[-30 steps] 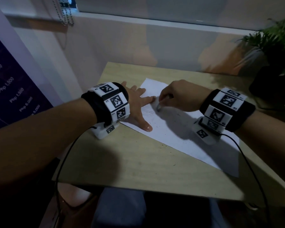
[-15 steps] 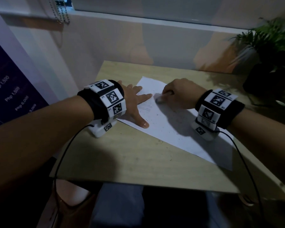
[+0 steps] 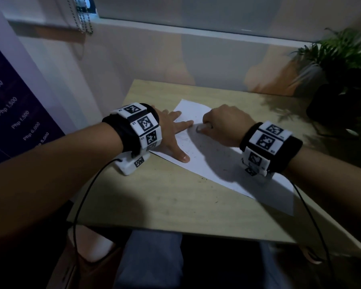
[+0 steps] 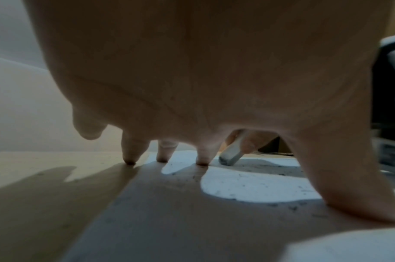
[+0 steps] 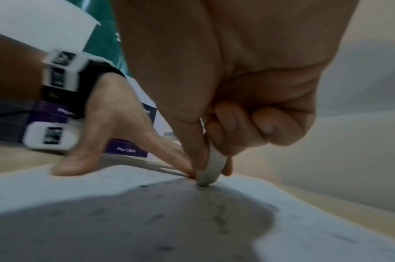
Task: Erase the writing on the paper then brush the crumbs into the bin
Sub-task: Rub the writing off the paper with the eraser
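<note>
A white sheet of paper (image 3: 206,155) lies slantwise on the wooden table (image 3: 175,197), with faint pencil marks and dark eraser crumbs (image 3: 202,180) scattered over it. My left hand (image 3: 171,132) lies flat with fingers spread, pressing down the paper's left corner. My right hand (image 3: 221,126) pinches a small white eraser (image 5: 211,170) between thumb and fingers, its tip touching the paper just right of the left index finger. The eraser (image 4: 231,154) also shows past the left fingers. No bin is in view.
A potted plant (image 3: 342,65) stands at the table's far right corner. A wall and window sill run behind the table. A dark purple price poster (image 3: 13,117) hangs on the left. Cables trail from both wrist bands over the table's near edge.
The right hand slid the eraser away from me and slightly right along the paper, close to the left index fingertip. The left hand stayed pressed on the paper.
</note>
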Demonstrator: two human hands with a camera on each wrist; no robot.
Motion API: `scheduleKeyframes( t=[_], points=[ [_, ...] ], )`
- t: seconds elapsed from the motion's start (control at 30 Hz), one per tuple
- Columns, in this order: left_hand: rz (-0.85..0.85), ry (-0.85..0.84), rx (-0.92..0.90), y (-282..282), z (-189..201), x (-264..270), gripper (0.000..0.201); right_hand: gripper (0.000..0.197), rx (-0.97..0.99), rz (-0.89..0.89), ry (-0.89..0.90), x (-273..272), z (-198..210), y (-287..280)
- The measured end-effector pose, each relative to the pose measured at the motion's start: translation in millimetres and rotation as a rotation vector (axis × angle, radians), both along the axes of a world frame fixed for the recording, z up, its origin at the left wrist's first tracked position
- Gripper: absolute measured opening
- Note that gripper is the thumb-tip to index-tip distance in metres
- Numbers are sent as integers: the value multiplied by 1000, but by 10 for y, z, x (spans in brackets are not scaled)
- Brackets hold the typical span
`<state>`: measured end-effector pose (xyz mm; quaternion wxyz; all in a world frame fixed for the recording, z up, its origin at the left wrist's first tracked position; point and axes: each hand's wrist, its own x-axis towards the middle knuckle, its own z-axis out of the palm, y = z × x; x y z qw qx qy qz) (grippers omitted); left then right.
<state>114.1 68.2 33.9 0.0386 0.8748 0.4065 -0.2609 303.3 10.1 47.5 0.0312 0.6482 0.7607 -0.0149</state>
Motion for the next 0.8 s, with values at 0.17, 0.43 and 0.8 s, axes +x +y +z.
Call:
scheduleKeyframes(
  t=[0.17, 0.43, 0.8],
  points=[
    [15, -3, -6, 5, -15, 8, 135, 38, -133, 99, 105, 14, 10, -116],
    [25, -5, -12, -29, 19, 13, 127, 42, -30, 52, 4, -137, -12, -201],
    [26, -6, -12, -62, 26, -45, 142, 42, -28, -30, 21, 15, -5, -27]
  ],
)
